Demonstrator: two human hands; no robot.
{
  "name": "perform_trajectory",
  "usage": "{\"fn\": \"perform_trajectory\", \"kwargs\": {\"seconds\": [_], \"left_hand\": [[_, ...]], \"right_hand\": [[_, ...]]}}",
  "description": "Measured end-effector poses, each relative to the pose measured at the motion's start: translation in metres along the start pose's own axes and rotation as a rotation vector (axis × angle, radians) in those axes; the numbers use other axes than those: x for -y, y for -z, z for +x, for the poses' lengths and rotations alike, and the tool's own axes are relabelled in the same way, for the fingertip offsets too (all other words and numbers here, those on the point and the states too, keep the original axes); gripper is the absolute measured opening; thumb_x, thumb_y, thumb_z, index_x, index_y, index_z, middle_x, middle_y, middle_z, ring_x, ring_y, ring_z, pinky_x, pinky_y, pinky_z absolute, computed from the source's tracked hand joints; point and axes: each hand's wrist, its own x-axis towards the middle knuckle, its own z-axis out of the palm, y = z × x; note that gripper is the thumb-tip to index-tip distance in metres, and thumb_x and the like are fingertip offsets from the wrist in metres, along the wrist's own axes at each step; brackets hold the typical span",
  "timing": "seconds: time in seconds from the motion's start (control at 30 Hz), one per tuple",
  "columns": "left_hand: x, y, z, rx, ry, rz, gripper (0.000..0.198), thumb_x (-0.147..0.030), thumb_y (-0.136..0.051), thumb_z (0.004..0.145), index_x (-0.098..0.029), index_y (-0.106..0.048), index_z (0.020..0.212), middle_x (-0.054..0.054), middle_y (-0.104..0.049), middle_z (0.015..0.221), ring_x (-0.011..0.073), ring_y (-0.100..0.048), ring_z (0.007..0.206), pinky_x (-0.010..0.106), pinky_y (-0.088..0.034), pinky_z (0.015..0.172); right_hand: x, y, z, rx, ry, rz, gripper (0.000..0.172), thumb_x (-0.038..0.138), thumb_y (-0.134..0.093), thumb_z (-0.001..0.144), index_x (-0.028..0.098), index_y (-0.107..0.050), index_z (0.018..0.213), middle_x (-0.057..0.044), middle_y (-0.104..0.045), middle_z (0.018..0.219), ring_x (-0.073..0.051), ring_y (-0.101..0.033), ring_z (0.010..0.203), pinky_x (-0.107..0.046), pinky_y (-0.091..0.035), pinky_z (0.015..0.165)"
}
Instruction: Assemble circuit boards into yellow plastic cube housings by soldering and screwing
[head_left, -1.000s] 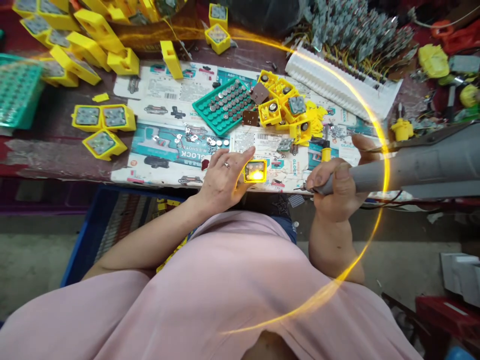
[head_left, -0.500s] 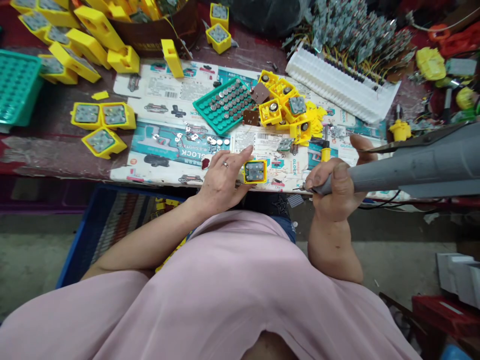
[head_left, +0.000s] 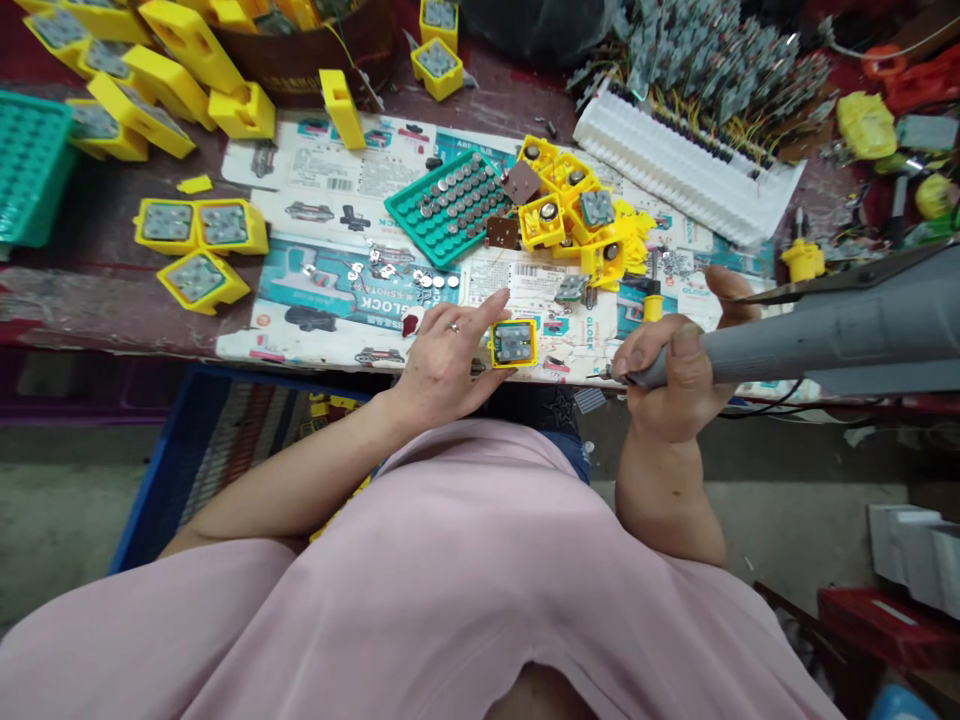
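Note:
My left hand [head_left: 444, 362] is curved around the left side of a small yellow box [head_left: 514, 343] at the table's front edge. Its thumb lies along the near side of the box and its index finger stretches past the far side. Grey, round-bumped parts show in the open top of the box. My right hand [head_left: 667, 375] is wrapped round the front end of a grey electric screwdriver [head_left: 817, 335], whose thin tip points left, apart from the box. Just beyond this hand lies a small yellow-handled screwdriver [head_left: 652, 303].
A green tray [head_left: 444, 215] holds small silver discs. Beside it are piled yellow housings [head_left: 570, 205] and a white foam rack [head_left: 675, 165] below many wired circuit boards. Filled yellow boxes [head_left: 199, 278] stand left, near a green crate [head_left: 34, 165]. A blue crate [head_left: 161, 450] sits below the table.
The view shifts slightly. Both hands keep nearly the same place and pose, and the yellow box sits a touch further right in the picture.

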Motion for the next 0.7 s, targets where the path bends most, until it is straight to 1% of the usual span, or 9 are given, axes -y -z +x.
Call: {"fn": "perform_trajectory", "kwargs": {"seconds": [0.17, 0.23, 0.37, 0.43, 0.53, 0.57, 0.6, 0.63, 0.7], "left_hand": [[-0.002, 0.000, -0.001, 0.042, 0.027, 0.041, 0.079, -0.045, -0.052, 0.096, -0.019, -0.012, 0.159, 0.012, -0.073, 0.120, 0.0262, -0.066, 0.103, 0.042, -0.047, 0.090], [-0.001, -0.001, -0.002, 0.041, 0.019, 0.026, 0.078, -0.042, -0.053, 0.096, -0.020, -0.013, 0.159, 0.011, -0.072, 0.122, 0.0258, -0.065, 0.104, 0.042, -0.048, 0.090], [0.005, -0.002, -0.002, 0.036, -0.033, -0.023, 0.080, -0.033, -0.057, 0.094, -0.021, -0.013, 0.159, 0.012, -0.069, 0.130, 0.0253, -0.065, 0.109, 0.041, -0.052, 0.092], [0.010, 0.000, -0.001, 0.086, -0.065, -0.069, 0.076, -0.026, -0.051, 0.095, -0.021, -0.012, 0.160, 0.014, -0.062, 0.139, 0.0250, -0.063, 0.119, 0.041, -0.052, 0.097], [0.013, 0.006, 0.003, 0.181, -0.053, -0.099, 0.067, -0.018, -0.038, 0.097, -0.020, -0.016, 0.160, 0.018, -0.043, 0.157, 0.0264, -0.050, 0.139, 0.041, -0.047, 0.106], [0.013, 0.007, 0.005, 0.191, -0.035, -0.082, 0.065, -0.021, -0.038, 0.097, -0.019, -0.018, 0.159, 0.020, -0.037, 0.159, 0.0284, -0.046, 0.142, 0.042, -0.045, 0.108], [0.010, 0.008, 0.007, 0.188, -0.011, -0.052, 0.065, -0.027, -0.041, 0.097, -0.018, -0.022, 0.159, 0.020, -0.036, 0.160, 0.0311, -0.044, 0.143, 0.044, -0.043, 0.109], [0.007, 0.007, 0.009, 0.178, 0.016, -0.012, 0.066, -0.036, -0.045, 0.097, -0.018, -0.026, 0.157, 0.021, -0.038, 0.158, 0.0339, -0.046, 0.140, 0.046, -0.041, 0.109], [0.000, 0.002, 0.014, 0.170, 0.082, 0.071, 0.076, -0.054, -0.054, 0.091, -0.019, -0.034, 0.154, 0.020, -0.048, 0.149, 0.0375, -0.051, 0.131, 0.049, -0.039, 0.108]], "right_hand": [[-0.002, 0.000, 0.000, -0.006, 0.018, -0.058, 0.035, 0.046, -0.074, 0.081, 0.039, -0.061, 0.113, 0.012, -0.044, 0.048, -0.008, -0.039, 0.031, -0.023, -0.034, 0.029], [-0.001, -0.001, 0.000, -0.004, 0.004, -0.068, 0.033, 0.047, -0.073, 0.081, 0.038, -0.061, 0.111, 0.011, -0.044, 0.048, -0.009, -0.039, 0.031, -0.024, -0.034, 0.029], [0.002, -0.002, 0.000, -0.002, -0.012, -0.044, 0.028, 0.043, -0.073, 0.082, 0.037, -0.063, 0.107, 0.011, -0.047, 0.048, -0.008, -0.042, 0.033, -0.022, -0.037, 0.032], [0.002, -0.001, 0.000, 0.010, -0.009, -0.031, 0.029, 0.042, -0.072, 0.083, 0.039, -0.064, 0.111, 0.011, -0.048, 0.048, -0.008, -0.044, 0.034, -0.021, -0.038, 0.033], [0.000, -0.001, 0.000, 0.015, 0.011, -0.032, 0.033, 0.046, -0.072, 0.083, 0.042, -0.064, 0.115, 0.012, -0.046, 0.048, -0.007, -0.042, 0.033, -0.020, -0.038, 0.032], [-0.001, -0.001, 0.000, 0.014, 0.019, -0.027, 0.033, 0.046, -0.073, 0.083, 0.042, -0.065, 0.115, 0.012, -0.046, 0.048, -0.007, -0.041, 0.032, -0.020, -0.037, 0.031], [-0.001, -0.001, 0.000, 0.013, 0.023, -0.020, 0.033, 0.045, -0.073, 0.083, 0.042, -0.065, 0.114, 0.012, -0.046, 0.048, -0.007, -0.041, 0.032, -0.020, -0.037, 0.031], [-0.001, -0.001, 0.000, 0.011, 0.022, -0.017, 0.032, 0.044, -0.073, 0.083, 0.041, -0.065, 0.114, 0.012, -0.046, 0.049, -0.007, -0.041, 0.032, -0.019, -0.037, 0.031], [-0.002, -0.001, 0.000, 0.007, 0.021, -0.028, 0.031, 0.043, -0.073, 0.084, 0.039, -0.064, 0.113, 0.012, -0.046, 0.049, -0.007, -0.041, 0.033, -0.019, -0.037, 0.032]]}}
